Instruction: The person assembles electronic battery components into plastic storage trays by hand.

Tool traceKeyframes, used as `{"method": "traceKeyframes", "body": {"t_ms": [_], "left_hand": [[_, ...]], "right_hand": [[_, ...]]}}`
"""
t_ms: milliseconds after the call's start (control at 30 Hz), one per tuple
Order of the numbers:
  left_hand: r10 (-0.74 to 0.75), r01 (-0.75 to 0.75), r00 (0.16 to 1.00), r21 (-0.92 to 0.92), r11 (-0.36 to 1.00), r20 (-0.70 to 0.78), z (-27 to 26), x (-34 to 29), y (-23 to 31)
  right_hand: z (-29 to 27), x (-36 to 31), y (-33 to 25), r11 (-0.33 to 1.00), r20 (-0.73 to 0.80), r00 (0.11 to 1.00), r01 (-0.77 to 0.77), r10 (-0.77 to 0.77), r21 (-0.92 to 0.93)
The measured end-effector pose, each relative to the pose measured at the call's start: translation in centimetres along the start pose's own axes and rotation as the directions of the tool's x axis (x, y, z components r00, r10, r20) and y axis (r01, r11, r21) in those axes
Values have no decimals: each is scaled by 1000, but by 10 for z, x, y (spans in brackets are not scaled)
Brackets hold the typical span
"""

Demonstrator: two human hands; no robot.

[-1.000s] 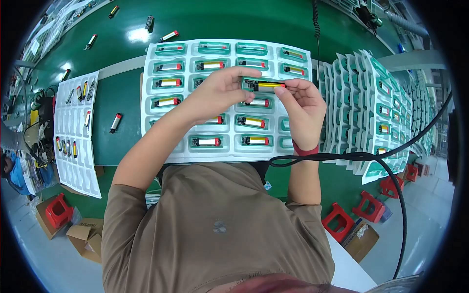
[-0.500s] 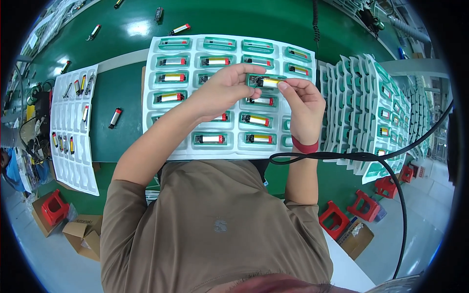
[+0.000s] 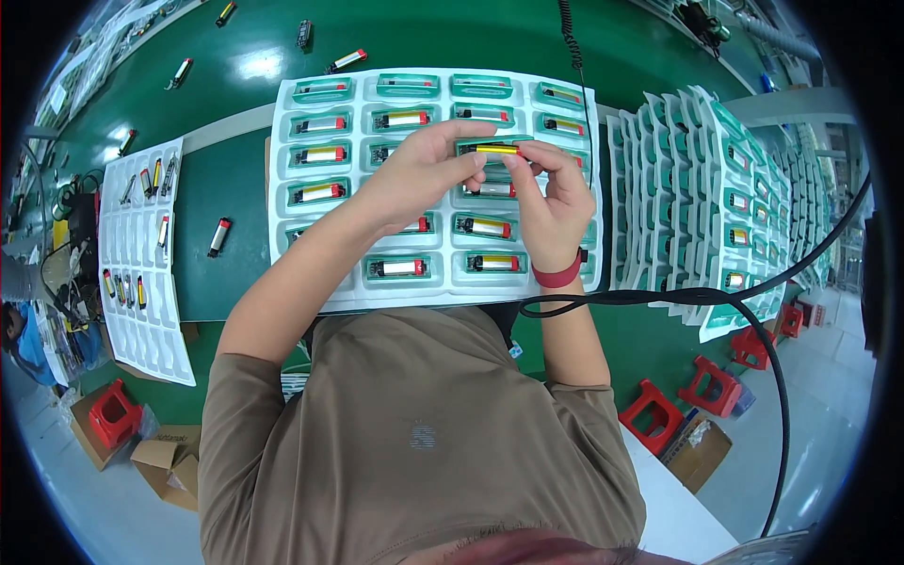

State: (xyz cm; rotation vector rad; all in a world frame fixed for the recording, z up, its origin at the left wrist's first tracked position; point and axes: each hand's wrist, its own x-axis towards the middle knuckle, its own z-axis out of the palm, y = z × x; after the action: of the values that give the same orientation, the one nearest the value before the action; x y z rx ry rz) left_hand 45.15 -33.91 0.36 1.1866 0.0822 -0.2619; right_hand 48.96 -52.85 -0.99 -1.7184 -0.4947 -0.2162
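My right hand [image 3: 557, 193], with a red band at its wrist, pinches one end of a small cylindrical battery assembly [image 3: 494, 149] between thumb and fingers. The piece has a yellow wrap facing up and a dark end pointing left. My left hand [image 3: 419, 174] is beside that dark end, thumb and forefinger apart, its other fingers partly hidden. Both hands are above a white moulded tray [image 3: 358, 217]. In its pockets sit green liners with similar battery assemblies, such as one battery assembly [image 3: 398, 268] with a red end; my hands cover some pockets.
Stacked trays [image 3: 678, 198] of filled pockets stand on the right. At the left lies another white tray [image 3: 141, 325] with several loose pieces. One loose battery assembly [image 3: 219, 237] rests on the green table [image 3: 212, 282]. A black cable [image 3: 659, 299] loops near my right wrist.
The battery assembly has turned, showing more yellow and less white, and shifted slightly left and up. My right hand has moved left with it. My left hand stays nearly in place.
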Motion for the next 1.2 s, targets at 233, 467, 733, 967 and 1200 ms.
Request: {"method": "traceKeyframes", "body": {"t_ms": [233, 467, 733, 967, 1200], "left_hand": [[-82, 87, 995, -94, 992, 50, 0, -1, -2], [-21, -21, 993, 357, 934, 114, 5, -7, 0], [460, -511, 838, 714, 478, 292, 24, -9, 0], [517, -549, 799, 723, 419, 308, 57, 33, -12], [311, -619, 734, 783, -58, 603, 95, 32, -59]], "right_hand": [[-8, 3, -16, 1000, -115, 993, 26, -25, 8], [-39, 11, -29, 985, 315, 941, -72, 120, -160], [-46, -12, -3, 919, 184, 943, 315, -276, -237], [-85, 2, 8, 981, 60, 997, -32, 44, -193], [-124, 0, 48, 824, 297, 953, 116, 66, -555]]}}
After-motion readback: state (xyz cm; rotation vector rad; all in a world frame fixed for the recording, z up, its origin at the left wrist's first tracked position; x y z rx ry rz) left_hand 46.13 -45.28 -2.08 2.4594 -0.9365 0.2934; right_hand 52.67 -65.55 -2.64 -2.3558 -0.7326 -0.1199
